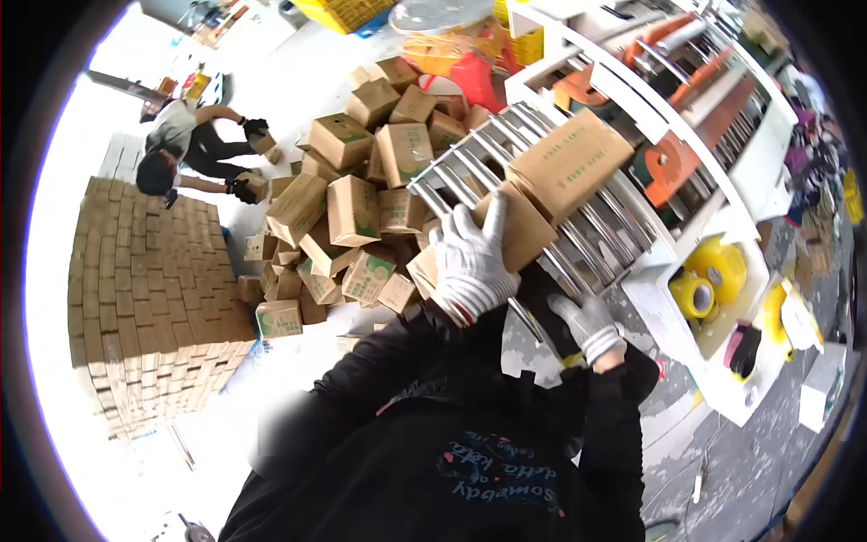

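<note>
Overhead, a person in a dark top and two white knit work gloves handles cardboard cartons at a roller conveyor [578,226], a ramp of bare metal rods set in a white frame. Two brown cartons lie on the rollers. The nearer carton [519,233] sits at the ramp's lower end, its long axis running up the rollers toward the upper right of the picture; the left hand [470,262] lies flat on its near face, fingers spread, the grip pressed against the cardboard rather than closed around it. Touching it above, the second carton [569,163] is a plain rectangular box with faint green print, pointing the same way. The right hand [587,323] is lower, at the underside of the conveyor's near end; whether its grip is closed on anything cannot be told.

Beyond the rollers, a loose heap of boxes [361,199], several dozen small brown cartons with green panels, lies tumbled on the pale floor. At left, a squared stack [149,298] of the same cartons rises in neat courses. Behind it, a co-worker [190,144] in dark gloves bends over, a box in each hand. At right, two yellow tape rolls [709,275] rest on the white sealing machine [722,117], which carries orange fittings.
</note>
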`<state>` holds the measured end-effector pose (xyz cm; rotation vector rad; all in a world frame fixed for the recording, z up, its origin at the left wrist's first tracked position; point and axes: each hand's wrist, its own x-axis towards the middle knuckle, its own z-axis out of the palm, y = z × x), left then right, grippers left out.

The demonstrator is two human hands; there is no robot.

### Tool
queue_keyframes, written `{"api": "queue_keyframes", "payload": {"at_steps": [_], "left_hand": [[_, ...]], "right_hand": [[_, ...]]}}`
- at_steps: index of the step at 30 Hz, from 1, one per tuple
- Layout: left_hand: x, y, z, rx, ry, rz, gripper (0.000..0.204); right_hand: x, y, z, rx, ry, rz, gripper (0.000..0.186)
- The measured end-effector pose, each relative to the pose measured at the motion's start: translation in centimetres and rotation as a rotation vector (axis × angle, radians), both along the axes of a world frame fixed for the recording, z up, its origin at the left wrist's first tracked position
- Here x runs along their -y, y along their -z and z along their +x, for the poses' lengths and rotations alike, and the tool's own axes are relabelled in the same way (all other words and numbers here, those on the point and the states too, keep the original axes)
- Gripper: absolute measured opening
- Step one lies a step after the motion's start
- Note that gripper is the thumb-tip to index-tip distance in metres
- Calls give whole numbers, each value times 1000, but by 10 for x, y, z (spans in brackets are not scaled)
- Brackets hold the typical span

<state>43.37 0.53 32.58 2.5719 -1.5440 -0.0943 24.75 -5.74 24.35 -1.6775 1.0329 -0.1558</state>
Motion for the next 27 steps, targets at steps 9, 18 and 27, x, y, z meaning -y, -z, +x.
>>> {"api": "queue_keyframes", "payload": {"at_steps": [9,18,27], "left_hand": [[-86,-38,141,119,-488,-195,95],[-64,7,88,-1626,180,81,57],[-3,9,57,-1566,-59,-123,10]], "right_hand": [[-66,-34,13,490,150,532,45],[-68,-48,-3,375,-102,264,51],[-8,-70,-1,218,-197,23,54]]}}
